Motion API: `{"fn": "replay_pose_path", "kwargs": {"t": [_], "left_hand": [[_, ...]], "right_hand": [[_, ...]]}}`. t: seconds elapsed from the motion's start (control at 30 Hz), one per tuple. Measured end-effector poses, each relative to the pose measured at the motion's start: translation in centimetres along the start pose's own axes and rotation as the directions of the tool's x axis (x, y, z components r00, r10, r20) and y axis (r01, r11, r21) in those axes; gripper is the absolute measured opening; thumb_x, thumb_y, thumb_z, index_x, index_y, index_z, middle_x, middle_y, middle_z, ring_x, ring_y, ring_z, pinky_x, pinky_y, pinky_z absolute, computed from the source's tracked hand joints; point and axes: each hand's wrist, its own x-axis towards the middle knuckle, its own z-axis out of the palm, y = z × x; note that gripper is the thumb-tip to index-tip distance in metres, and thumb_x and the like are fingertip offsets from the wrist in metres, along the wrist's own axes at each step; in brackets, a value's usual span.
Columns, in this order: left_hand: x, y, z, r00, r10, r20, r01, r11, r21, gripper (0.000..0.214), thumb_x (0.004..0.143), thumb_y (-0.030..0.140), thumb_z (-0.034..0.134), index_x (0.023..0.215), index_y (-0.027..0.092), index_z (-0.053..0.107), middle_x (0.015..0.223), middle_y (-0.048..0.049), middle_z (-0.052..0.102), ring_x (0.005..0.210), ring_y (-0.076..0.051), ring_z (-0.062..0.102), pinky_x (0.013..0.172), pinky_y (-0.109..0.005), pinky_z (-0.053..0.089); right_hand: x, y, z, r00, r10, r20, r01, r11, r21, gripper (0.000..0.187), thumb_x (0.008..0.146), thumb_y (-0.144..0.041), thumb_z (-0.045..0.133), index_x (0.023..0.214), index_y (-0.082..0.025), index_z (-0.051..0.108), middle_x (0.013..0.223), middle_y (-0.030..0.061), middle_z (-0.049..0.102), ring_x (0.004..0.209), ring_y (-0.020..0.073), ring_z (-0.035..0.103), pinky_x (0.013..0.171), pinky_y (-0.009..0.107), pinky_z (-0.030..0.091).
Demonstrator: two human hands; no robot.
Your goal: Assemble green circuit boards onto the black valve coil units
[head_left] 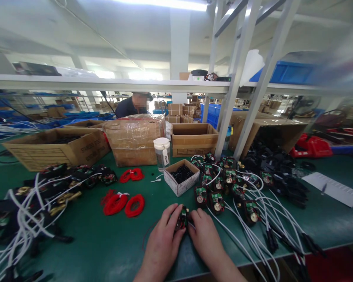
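My left hand (164, 238) and my right hand (204, 234) meet near the front edge of the green table (106, 243). Together they pinch a small black module with a green circuit board (181, 220); a thin red wire runs from it to the left. Both hands have their fingers curled round it. Just right of my hands lies a cluster of like modules (223, 184) with white cables (253, 231) trailing toward the table edge. A small open cardboard box of black parts (181, 176) stands just beyond my hands.
Red wire coils (123, 203) lie left of the hands, a heap of wired units (41, 196) further left. A clear jar with a white lid (161, 153), cardboard boxes (135, 139), black parts (276, 168) and metal posts (232, 90) stand behind. Another person (133, 105) sits beyond the boxes.
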Motion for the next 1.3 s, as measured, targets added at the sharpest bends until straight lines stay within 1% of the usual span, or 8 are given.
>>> {"fn": "replay_pose_path", "kwargs": {"t": [0.23, 0.33, 0.4, 0.5, 0.6, 0.93, 1.2, 1.3], "left_hand": [[0.0, 1.1, 0.3, 0.999, -0.037, -0.004, 0.037, 0.999, 0.009, 0.058, 0.09, 0.013, 0.056, 0.144, 0.035, 0.054, 0.152, -0.0033, 0.056, 0.135, -0.025, 0.058, 0.111, -0.042, 0.051], [-0.5, 0.1, -1.6, 0.998, -0.064, 0.003, 0.064, 0.998, -0.015, 0.066, 0.084, 0.015, 0.064, 0.145, 0.039, 0.052, 0.155, -0.0011, 0.052, 0.139, -0.027, 0.052, 0.115, -0.048, 0.046], [-1.1, -1.4, -3.6, 0.986, -0.163, -0.038, 0.162, 0.986, -0.028, 0.052, 0.087, 0.023, 0.063, 0.138, 0.035, 0.06, 0.145, -0.0039, 0.06, 0.134, -0.027, 0.056, 0.113, -0.048, 0.046], [-1.8, -3.8, -6.5, 0.905, -0.422, -0.058, 0.424, 0.905, 0.026, 0.025, 0.092, 0.03, 0.057, 0.109, 0.025, 0.074, 0.109, -0.0065, 0.072, 0.107, -0.026, 0.069, 0.098, -0.042, 0.054], [-1.7, -4.8, -7.9, 0.836, -0.549, 0.011, 0.544, 0.831, 0.119, 0.018, 0.091, 0.023, 0.056, 0.094, 0.022, 0.074, 0.093, -0.0042, 0.069, 0.092, -0.022, 0.069, 0.087, -0.035, 0.053], [0.7, -3.6, -5.7, 0.833, -0.54, 0.12, 0.493, 0.823, 0.283, 0.013, 0.09, 0.015, 0.058, 0.084, 0.017, 0.07, 0.095, -0.0089, 0.068, 0.096, -0.025, 0.063, 0.085, -0.033, 0.044], [1.0, -4.7, -7.1, 0.812, -0.579, 0.069, 0.53, 0.782, 0.328, 0.024, 0.098, 0.016, 0.043, 0.094, 0.012, 0.067, 0.102, -0.0142, 0.067, 0.097, -0.024, 0.064, 0.088, -0.032, 0.044], [0.9, -4.7, -7.4, 0.82, -0.563, 0.106, 0.508, 0.8, 0.319, 0.017, 0.096, 0.022, 0.053, 0.094, 0.017, 0.069, 0.101, -0.0085, 0.069, 0.095, -0.021, 0.065, 0.085, -0.028, 0.045]], "right_hand": [[0.0, 0.4, 0.3, 1.0, -0.023, 0.001, 0.023, 1.0, 0.001, 0.015, 0.092, -0.006, 0.055, 0.095, -0.019, 0.062, 0.098, 0.0057, 0.061, 0.094, 0.0232, 0.059, 0.085, 0.033, 0.043], [0.0, 0.9, 0.2, 0.999, -0.042, 0.013, 0.042, 0.998, 0.04, 0.014, 0.093, -0.007, 0.055, 0.095, -0.019, 0.062, 0.098, 0.0061, 0.061, 0.094, 0.0237, 0.059, 0.084, 0.034, 0.043], [-0.1, 1.3, 0.0, 0.998, -0.066, 0.023, 0.063, 0.994, 0.087, 0.014, 0.096, -0.01, 0.052, 0.094, -0.019, 0.062, 0.098, 0.0065, 0.06, 0.094, 0.0237, 0.059, 0.084, 0.034, 0.044], [-0.2, 1.8, -0.4, 0.994, -0.101, 0.053, 0.089, 0.978, 0.188, 0.02, 0.101, -0.016, 0.043, 0.094, -0.02, 0.062, 0.097, 0.0068, 0.059, 0.093, 0.0234, 0.06, 0.084, 0.035, 0.045], [-0.3, 2.1, -0.8, 0.993, -0.107, 0.058, 0.087, 0.959, 0.271, 0.023, 0.102, -0.02, 0.04, 0.098, -0.02, 0.063, 0.097, 0.0071, 0.059, 0.094, 0.0238, 0.06, 0.086, 0.037, 0.046], [-1.3, 2.3, -1.5, 0.996, -0.073, 0.054, 0.05, 0.939, 0.339, 0.023, 0.1, -0.029, 0.042, 0.103, -0.02, 0.062, 0.098, 0.0078, 0.059, 0.091, 0.0236, 0.062, 0.084, 0.038, 0.049], [-1.6, 2.5, -1.5, 0.997, -0.072, 0.038, 0.054, 0.934, 0.354, 0.023, 0.101, -0.032, 0.041, 0.102, -0.021, 0.061, 0.099, 0.0077, 0.06, 0.09, 0.0231, 0.063, 0.083, 0.038, 0.049], [-1.6, 2.6, -1.4, 0.996, -0.071, 0.046, 0.05, 0.934, 0.353, 0.023, 0.101, -0.032, 0.041, 0.1, -0.022, 0.061, 0.1, 0.0076, 0.06, 0.089, 0.023, 0.063, 0.082, 0.038, 0.049]]}}
